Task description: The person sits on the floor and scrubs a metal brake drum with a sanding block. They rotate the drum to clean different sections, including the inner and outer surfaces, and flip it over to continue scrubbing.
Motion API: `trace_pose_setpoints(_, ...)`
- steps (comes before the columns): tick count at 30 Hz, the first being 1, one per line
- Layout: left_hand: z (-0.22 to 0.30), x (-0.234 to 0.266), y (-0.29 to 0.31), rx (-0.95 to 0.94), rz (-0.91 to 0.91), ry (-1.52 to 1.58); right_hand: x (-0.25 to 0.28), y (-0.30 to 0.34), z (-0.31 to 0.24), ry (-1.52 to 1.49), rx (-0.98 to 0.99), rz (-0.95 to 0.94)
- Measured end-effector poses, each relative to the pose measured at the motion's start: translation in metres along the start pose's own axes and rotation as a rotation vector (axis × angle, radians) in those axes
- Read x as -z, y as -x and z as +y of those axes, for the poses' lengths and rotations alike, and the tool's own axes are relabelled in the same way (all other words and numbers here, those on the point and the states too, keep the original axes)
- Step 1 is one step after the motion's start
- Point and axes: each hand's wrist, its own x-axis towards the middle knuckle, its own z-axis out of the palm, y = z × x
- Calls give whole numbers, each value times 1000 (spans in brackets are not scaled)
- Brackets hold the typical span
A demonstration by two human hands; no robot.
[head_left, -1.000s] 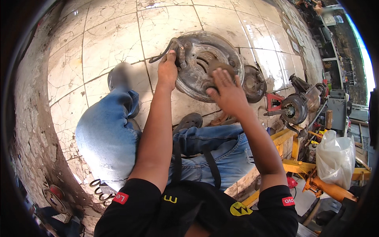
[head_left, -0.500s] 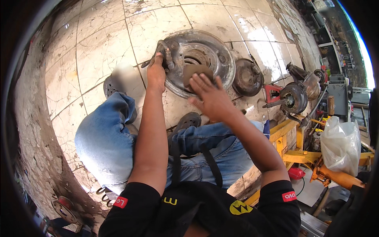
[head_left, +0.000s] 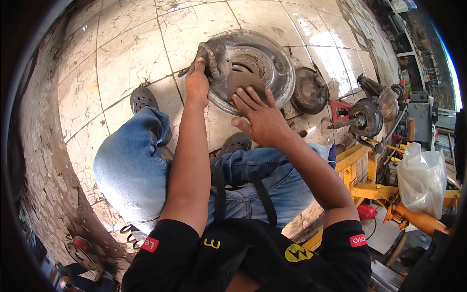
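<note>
A round, worn metal brake backing plate [head_left: 281, 58] with a large centre hole leans on the floor before my feet. My left hand [head_left: 197, 86] is closed on its left edge, the fingertips beside a bent metal fitting [head_left: 212, 61]. Over the plate's near part lies a brown sheet of sandpaper [head_left: 243, 82], partly covering the hole. My right hand [head_left: 260, 114] presses this sheet against the metal, fingers laid along its lower part and thumb held apart.
A smaller dark round plate [head_left: 310, 90] lies to the right. Beyond it are a hub assembly [head_left: 367, 119] and a red stand [head_left: 339, 111]. A yellow metal frame [head_left: 362, 192] and a white plastic bag [head_left: 422, 180] stand close to my right knee.
The view has shifted slightly. My right hand has slid a little toward me over the plate, showing more of the sandpaper. My left hand keeps its hold on the edge.
</note>
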Motion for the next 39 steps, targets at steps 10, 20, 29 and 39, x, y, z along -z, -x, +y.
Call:
trace_pose_setpoints(10, -2, 5, -4, -1, -5, 17, 8, -5, 17, 63, -120, 97)
trace_pose_setpoints(20, -2, -6, 6, -61, 49, -93, 9, -8, 31, 94, -287, 93)
trace_pose_setpoints(29, -12, -2, -1, -71, 106, -275, 3, -6, 34, 10, -274, 84)
trace_pose_setpoints(39, -23, 5, -8, -81, 62, -144, -1, -10, 24, 71, -278, 108)
